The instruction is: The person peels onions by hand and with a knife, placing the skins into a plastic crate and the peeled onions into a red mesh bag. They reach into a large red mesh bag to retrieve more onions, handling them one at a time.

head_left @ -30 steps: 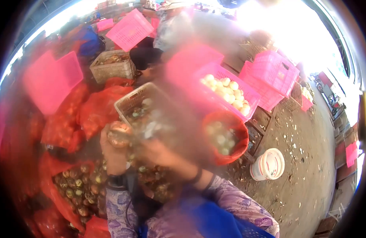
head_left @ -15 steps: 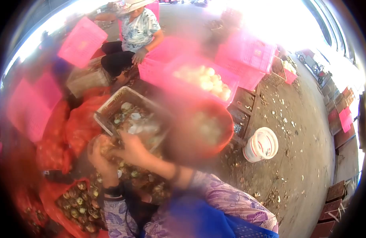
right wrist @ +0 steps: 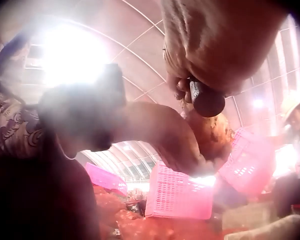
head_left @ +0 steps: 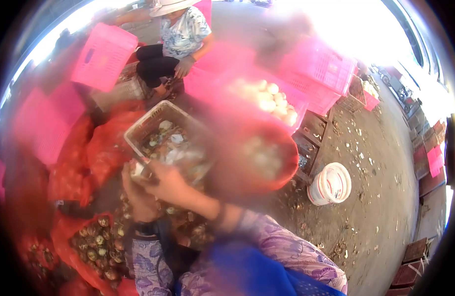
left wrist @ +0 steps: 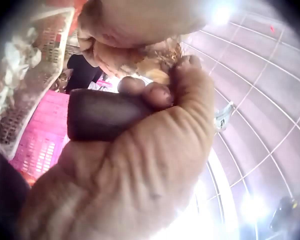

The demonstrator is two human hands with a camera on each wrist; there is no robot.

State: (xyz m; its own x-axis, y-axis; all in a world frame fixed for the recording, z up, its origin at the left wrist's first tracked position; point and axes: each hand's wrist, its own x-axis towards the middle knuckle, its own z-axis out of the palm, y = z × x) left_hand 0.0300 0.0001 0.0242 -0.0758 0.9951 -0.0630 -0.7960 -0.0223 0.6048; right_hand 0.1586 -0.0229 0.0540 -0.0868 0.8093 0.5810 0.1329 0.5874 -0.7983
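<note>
My left hand (head_left: 138, 200) holds an onion (right wrist: 212, 132) with orange-brown skin, its dry root tuft showing in the left wrist view. Close against it is my right hand (head_left: 169, 186), fingers curled round the dark handle of a knife (left wrist: 102, 117). A short piece of metal shows beside the handle in the right wrist view; the rest of the blade is hidden by the hands. Just beyond both hands stands a dirty pale crate (head_left: 160, 109) holding peelings and white scraps. Unpeeled onions (head_left: 101, 241) lie below and left in an opened red mesh sack (head_left: 64, 237).
Right of the crate is a red tub (head_left: 291, 158) with pale contents, blurred. Behind it, peeled onions (head_left: 272, 101) fill a pink crate (head_left: 301, 101). A white bucket (head_left: 331, 183) stands on the littered floor. Full red sacks (head_left: 109, 143) lie left. Another person (head_left: 180, 39) sits opposite.
The head view has swung, bringing the seated person opposite into sight. My right hand has come from over the crate's near side to the onion in my left hand, which shows paler now.
</note>
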